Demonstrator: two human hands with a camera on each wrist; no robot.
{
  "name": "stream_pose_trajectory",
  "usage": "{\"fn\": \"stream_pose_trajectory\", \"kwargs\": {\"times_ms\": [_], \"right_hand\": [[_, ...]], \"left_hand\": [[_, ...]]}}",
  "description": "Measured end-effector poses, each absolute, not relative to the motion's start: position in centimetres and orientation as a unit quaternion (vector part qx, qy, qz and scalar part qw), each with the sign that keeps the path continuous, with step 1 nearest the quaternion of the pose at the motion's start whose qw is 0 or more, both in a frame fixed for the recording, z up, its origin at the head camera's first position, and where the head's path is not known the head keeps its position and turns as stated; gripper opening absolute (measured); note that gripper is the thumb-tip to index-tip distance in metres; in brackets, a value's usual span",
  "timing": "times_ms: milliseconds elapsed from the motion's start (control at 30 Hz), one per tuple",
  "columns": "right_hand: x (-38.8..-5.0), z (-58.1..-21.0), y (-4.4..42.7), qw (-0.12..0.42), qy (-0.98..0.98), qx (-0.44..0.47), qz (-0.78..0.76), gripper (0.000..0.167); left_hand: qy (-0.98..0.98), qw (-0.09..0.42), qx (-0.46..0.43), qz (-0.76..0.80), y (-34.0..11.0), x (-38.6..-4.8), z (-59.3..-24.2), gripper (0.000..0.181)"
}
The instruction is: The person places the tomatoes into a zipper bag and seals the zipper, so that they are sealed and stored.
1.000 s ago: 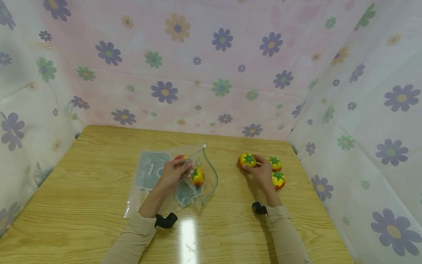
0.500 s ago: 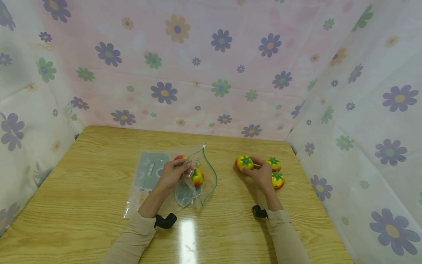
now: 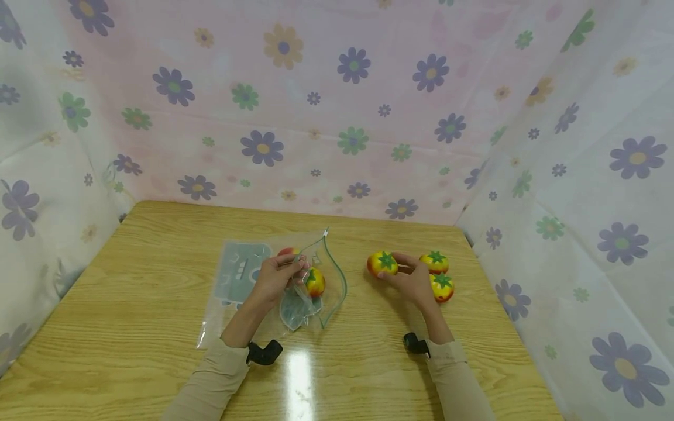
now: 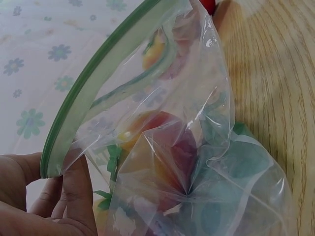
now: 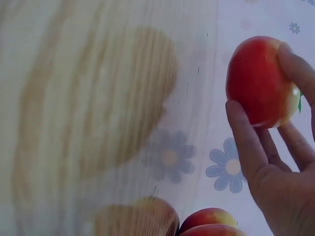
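My left hand (image 3: 272, 282) pinches the rim of a clear zip bag (image 3: 337, 301) with a green seal strip, holding its mouth apart towards the right. Inside lies a yellow-and-red toy tomato (image 3: 315, 283) with a green leafy top; more red-yellow fruit shows through the crumpled plastic (image 4: 211, 88) in the left wrist view. To the right of the bag, my right hand (image 3: 415, 285) grips another toy tomato (image 3: 380, 264) between thumb and fingers. Its red underside faces the right wrist view, held off the table.
Two more toy tomatoes, one behind (image 3: 435, 262) and one in front (image 3: 442, 287), sit just right of my right hand. The wooden table (image 3: 158, 280) meets a flowered curtain (image 3: 316, 146) at the back and sides. A grey-blue print (image 3: 242, 272) marks the bag's flat left part.
My right hand has carried its toy tomato leftward, away from the two others and nearer the bag mouth. The left hand and the bag have barely moved.
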State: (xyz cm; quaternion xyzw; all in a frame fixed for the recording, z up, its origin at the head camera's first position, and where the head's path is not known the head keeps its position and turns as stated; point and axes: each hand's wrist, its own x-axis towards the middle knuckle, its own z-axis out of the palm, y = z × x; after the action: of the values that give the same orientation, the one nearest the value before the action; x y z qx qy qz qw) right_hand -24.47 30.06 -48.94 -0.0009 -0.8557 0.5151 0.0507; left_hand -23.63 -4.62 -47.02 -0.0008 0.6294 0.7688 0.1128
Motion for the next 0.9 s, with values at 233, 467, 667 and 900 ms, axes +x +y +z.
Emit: {"fn": "stream_pose_trajectory", "kwargs": {"times_ms": [233,467,667,900], "right_hand": [[-24.3,-48.9,29.7,0.039,-0.847,0.083,0.524,0.061],[-24.2,-48.8,29.2,0.029,-0.834,0.131,0.535,0.06],[-23.7,-48.6,28.7,0.015,-0.823,0.138,0.552,0.059],[-23.0,-48.5,28.1,0.002,-0.793,0.173,0.585,0.06]], "left_hand": [[0.631,0.111,-0.006,0.768,-4.6,-23.7,-47.1,0.03],[0.631,0.11,-0.004,0.768,-4.5,-23.8,-47.2,0.031],[0.634,0.113,-0.012,0.765,-4.5,-23.7,-47.2,0.037],[0.634,0.111,-0.015,0.765,-4.4,-23.7,-47.2,0.038]]}}
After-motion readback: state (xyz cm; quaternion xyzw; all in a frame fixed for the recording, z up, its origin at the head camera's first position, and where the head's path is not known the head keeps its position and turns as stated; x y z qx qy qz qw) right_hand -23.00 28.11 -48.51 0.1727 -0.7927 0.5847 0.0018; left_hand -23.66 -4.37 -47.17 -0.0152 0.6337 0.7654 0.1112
